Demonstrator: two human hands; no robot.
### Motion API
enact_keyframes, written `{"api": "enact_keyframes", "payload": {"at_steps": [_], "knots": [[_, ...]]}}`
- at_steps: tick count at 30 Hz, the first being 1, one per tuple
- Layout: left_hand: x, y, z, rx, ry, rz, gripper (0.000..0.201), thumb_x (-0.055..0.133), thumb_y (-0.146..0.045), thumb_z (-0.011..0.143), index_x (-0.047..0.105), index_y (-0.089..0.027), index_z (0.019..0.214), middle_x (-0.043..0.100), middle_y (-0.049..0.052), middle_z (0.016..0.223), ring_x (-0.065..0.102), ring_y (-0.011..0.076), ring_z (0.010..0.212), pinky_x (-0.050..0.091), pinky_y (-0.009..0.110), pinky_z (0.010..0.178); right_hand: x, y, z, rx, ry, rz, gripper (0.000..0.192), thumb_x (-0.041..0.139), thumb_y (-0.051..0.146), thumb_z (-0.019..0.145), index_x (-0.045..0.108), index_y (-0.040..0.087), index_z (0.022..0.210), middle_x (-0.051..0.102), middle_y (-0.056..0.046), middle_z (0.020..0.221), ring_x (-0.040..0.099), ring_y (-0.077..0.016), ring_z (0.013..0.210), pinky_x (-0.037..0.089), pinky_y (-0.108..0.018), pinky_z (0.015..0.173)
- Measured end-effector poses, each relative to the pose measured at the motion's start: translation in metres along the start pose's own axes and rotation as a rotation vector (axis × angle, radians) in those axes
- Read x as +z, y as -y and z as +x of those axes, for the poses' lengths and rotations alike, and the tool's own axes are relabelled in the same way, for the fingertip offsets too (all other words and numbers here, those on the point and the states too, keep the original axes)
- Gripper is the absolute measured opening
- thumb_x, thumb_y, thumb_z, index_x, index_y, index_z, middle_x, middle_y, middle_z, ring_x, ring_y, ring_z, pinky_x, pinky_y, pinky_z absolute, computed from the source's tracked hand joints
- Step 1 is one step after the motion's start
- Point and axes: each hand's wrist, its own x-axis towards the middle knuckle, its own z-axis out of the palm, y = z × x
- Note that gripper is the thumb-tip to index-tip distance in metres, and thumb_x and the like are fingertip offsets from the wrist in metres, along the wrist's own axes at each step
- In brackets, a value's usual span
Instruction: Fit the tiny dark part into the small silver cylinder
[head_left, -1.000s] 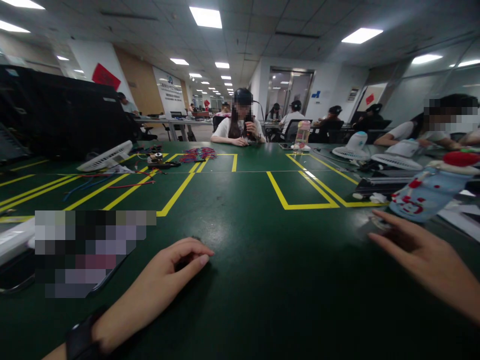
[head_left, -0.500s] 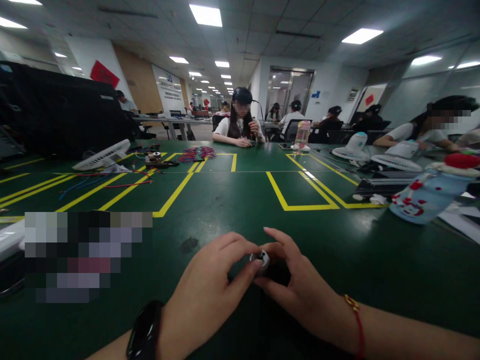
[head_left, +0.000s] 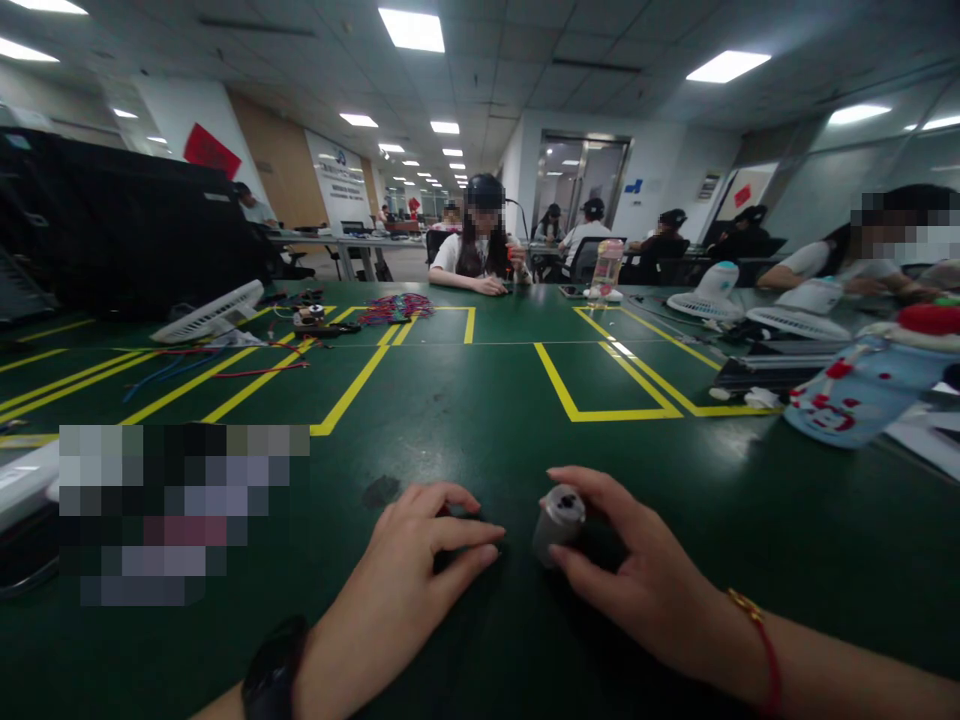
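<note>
Between the thumb and fingers of my right hand [head_left: 626, 565] is a small grey metal cylinder [head_left: 556, 525]. It tilts slightly, its top end showing dark holes; what kind of part it is I cannot make out. To the left, apart from the cylinder, my left hand [head_left: 424, 565] hovers low over the green table [head_left: 450, 440]. Its fingers are loosely bent and spread, thumb and forefinger tips close together, and nothing shows in them. A dark band is on the left wrist, a red cord on the right.
A light blue cup [head_left: 844, 390] stands at the right, near white fans [head_left: 795, 310]. Bundled wires [head_left: 397, 308] and another white fan [head_left: 214, 312] lie at the far left. Yellow tape [head_left: 352, 380] marks the table. A person [head_left: 480, 240] sits opposite.
My left hand has let go of the cylinder and drawn back to the left. My right hand has moved right with the cylinder, whose side now shows.
</note>
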Motion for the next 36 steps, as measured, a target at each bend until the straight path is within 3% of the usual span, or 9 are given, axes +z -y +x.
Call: {"api": "enact_keyframes", "payload": {"at_steps": [6, 12, 15, 18, 21, 24, 28, 32, 36], "knots": [[-0.033, 0.022, -0.016, -0.139, -0.018, -0.184, 0.027, 0.048, -0.036, 0.093, 0.064, -0.035, 0.114, 0.059, 0.001, 0.116, 0.056, 0.0217, 0.107, 0.044, 0.037, 0.095, -0.083, -0.077, -0.038, 0.267, -0.275, -0.413, 0.051, 0.056, 0.051, 0.079, 0.048, 0.026, 0.122, 0.058, -0.008, 0.117, 0.064, -0.0166, 0.076, 0.054, -0.03, 0.067], [-0.029, 0.031, -0.021, -0.13, -0.041, -0.206, 0.027, 0.05, -0.038, 0.092, 0.064, -0.032, 0.114, 0.061, 0.001, 0.114, 0.058, 0.0218, 0.104, 0.046, 0.038, 0.093, -0.149, -0.134, -0.078, 0.657, -0.286, -0.559, 0.057, 0.056, 0.058, 0.076, 0.047, 0.026, 0.122, 0.063, -0.014, 0.096, 0.061, -0.0171, 0.056, 0.049, -0.03, 0.054], [-0.026, 0.027, -0.019, -0.139, -0.064, -0.191, 0.025, 0.051, -0.037, 0.091, 0.066, -0.031, 0.11, 0.062, 0.002, 0.113, 0.059, 0.0223, 0.103, 0.047, 0.038, 0.092, -0.148, -0.131, -0.074, 0.54, -0.328, -0.801, 0.068, 0.057, 0.062, 0.073, 0.046, 0.018, 0.124, 0.06, -0.02, 0.107, 0.063, -0.0306, 0.088, 0.05, -0.041, 0.072], [-0.027, 0.023, -0.018, -0.137, -0.074, -0.184, 0.023, 0.052, -0.037, 0.09, 0.066, -0.031, 0.107, 0.063, 0.002, 0.111, 0.06, 0.0225, 0.102, 0.048, 0.038, 0.091, -0.12, -0.103, -0.054, 0.2, -0.458, -1.02, 0.076, 0.057, 0.059, 0.073, 0.041, 0.012, 0.13, 0.044, -0.021, 0.132, 0.038, -0.0386, 0.125, 0.033, -0.053, 0.1], [-0.027, 0.022, -0.018, -0.137, -0.074, -0.17, 0.023, 0.051, -0.037, 0.09, 0.067, -0.03, 0.105, 0.063, 0.003, 0.109, 0.06, 0.023, 0.101, 0.048, 0.039, 0.09, -0.071, -0.057, -0.027, -0.122, -0.2, -0.748, 0.05, 0.054, 0.047, 0.082, 0.048, 0.024, 0.127, 0.046, -0.009, 0.132, 0.042, -0.0269, 0.122, 0.034, -0.047, 0.101], [-0.025, 0.025, -0.019, -0.113, -0.073, -0.152, 0.023, 0.052, -0.036, 0.089, 0.068, -0.029, 0.103, 0.064, 0.003, 0.108, 0.06, 0.0229, 0.1, 0.048, 0.038, 0.09, -0.015, -0.011, -0.003, -0.154, 0.131, -0.373, 0.039, 0.051, 0.041, 0.087, 0.052, 0.03, 0.124, 0.05, -0.004, 0.126, 0.046, -0.0184, 0.113, 0.041, -0.037, 0.095], [-0.024, 0.029, -0.019, -0.079, -0.066, -0.135, 0.021, 0.052, -0.034, 0.089, 0.068, -0.029, 0.102, 0.064, 0.002, 0.108, 0.059, 0.0229, 0.102, 0.047, 0.038, 0.092, 0.027, 0.022, 0.019, -0.175, 0.215, -0.174, 0.024, 0.054, 0.041, 0.086, 0.065, 0.029, 0.103, 0.058, -0.002, 0.107, 0.047, -0.0168, 0.101, 0.041, -0.035, 0.089], [-0.026, 0.027, -0.019, -0.091, -0.055, -0.153, 0.02, 0.051, -0.033, 0.09, 0.068, -0.029, 0.098, 0.063, 0.002, 0.106, 0.06, 0.0226, 0.101, 0.047, 0.038, 0.092, -0.008, 0.007, 0.016, -0.096, 0.134, -0.186, 0.021, 0.044, 0.033, 0.092, 0.063, 0.023, 0.096, 0.06, -0.002, 0.098, 0.052, -0.0132, 0.092, 0.044, -0.03, 0.083], [-0.024, 0.026, -0.018, -0.095, -0.075, -0.163, 0.019, 0.05, -0.031, 0.089, 0.067, -0.027, 0.097, 0.063, 0.003, 0.105, 0.06, 0.0223, 0.099, 0.048, 0.037, 0.089, -0.094, -0.049, -0.012, 0.023, -0.261, -0.601, 0.026, 0.042, 0.037, 0.09, 0.058, 0.02, 0.1, 0.06, -0.007, 0.104, 0.055, -0.0183, 0.096, 0.043, -0.035, 0.088]]}}
